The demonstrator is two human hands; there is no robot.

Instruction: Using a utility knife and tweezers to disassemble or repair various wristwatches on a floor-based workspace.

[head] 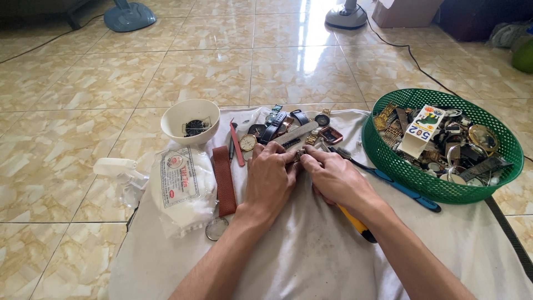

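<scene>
1. Hands meet at the centre of the white cloth [311,250]: my left hand [270,179] and right hand [335,178] both pinch, fingertips closed, a small metal watch part [300,154] between them.
2. At two o'clock sits a green plastic mesh basket [388,161] of watch parts.
3. At ten o'clock stands a white bowl [177,119]; at nine o'clock lies a brown leather strap [224,180].

Bright daylight, sharp focus, glare on floor tiles [288,61].
</scene>
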